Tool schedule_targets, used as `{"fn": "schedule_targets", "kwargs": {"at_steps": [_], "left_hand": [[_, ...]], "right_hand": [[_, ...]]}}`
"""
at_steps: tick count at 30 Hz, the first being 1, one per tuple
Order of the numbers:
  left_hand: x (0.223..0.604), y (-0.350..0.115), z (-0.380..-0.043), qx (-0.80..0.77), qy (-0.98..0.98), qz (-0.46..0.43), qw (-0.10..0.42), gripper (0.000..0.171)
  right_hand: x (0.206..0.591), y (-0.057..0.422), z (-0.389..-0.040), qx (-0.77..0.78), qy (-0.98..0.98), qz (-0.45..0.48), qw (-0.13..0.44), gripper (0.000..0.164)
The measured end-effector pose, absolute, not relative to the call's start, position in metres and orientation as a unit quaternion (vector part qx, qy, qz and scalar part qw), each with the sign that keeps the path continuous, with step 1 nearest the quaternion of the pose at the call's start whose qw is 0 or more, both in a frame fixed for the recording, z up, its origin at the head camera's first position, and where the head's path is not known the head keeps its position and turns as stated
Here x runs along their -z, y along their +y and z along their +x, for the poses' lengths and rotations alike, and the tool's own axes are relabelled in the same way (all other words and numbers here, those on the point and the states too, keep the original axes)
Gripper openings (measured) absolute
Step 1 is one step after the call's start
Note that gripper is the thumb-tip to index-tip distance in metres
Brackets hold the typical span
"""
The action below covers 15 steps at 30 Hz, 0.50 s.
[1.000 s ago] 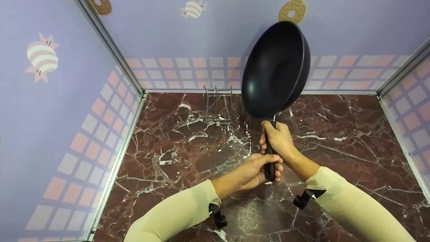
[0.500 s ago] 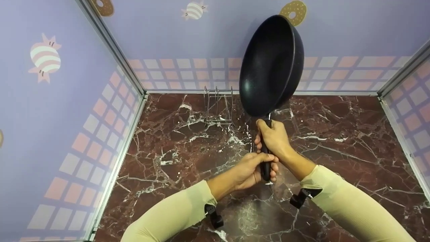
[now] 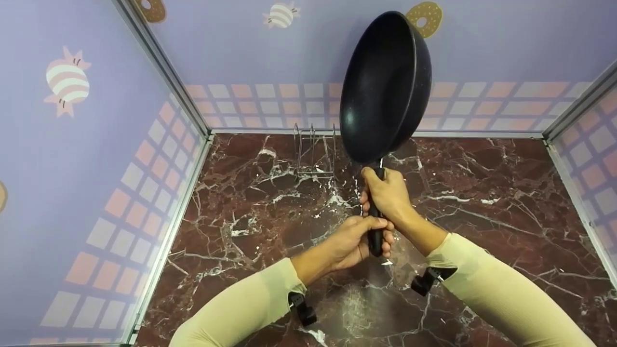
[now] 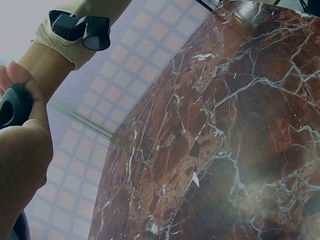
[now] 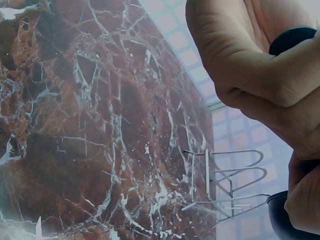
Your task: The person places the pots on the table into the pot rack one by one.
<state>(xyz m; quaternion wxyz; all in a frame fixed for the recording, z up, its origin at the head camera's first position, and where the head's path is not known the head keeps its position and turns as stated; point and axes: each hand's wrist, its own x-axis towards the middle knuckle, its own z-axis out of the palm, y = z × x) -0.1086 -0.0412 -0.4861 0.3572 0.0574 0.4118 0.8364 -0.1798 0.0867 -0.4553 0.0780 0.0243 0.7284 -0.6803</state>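
A deep black frying pan (image 3: 378,91) is held up in the head view, tilted with its hollow side facing left. My right hand (image 3: 389,193) grips the upper part of its handle (image 3: 376,246), close below the bowl. Lower down, my left hand (image 3: 355,241) wraps the same handle near its end, thumb across the front. The left wrist view shows the rounded handle end (image 4: 17,107) poking out of the grip. Curled fingers (image 5: 270,75) fill the upper right of the right wrist view, with a bit of the pan (image 5: 282,220) below them.
A wire rack (image 3: 315,174) stands on the dark red marbled tabletop (image 3: 270,207), close to the back wall and left of the pan. Patterned lilac panels (image 3: 241,53) enclose the back and both sides. Small cameras (image 3: 303,311) are strapped to both sleeves.
Both hands have carried the pan a little to the left and upward in the head view. Their hold on the handle stays the same; the rack stays put.
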Motion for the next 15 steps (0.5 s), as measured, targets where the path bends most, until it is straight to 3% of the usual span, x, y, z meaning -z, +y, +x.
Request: {"fn": "schedule_targets", "kwargs": {"at_steps": [8,15], "left_hand": [[0.483,-0.049,-0.107,-0.834,0.418,0.053,0.355,0.02],[0.48,-0.057,-0.106,-0.84,0.413,0.057,0.348,0.021]], "right_hand": [[0.45,0.078,-0.179,0.673,0.734,0.012,0.088,0.042],[0.446,0.07,-0.179,0.669,0.737,0.008,0.095,0.036]]}}
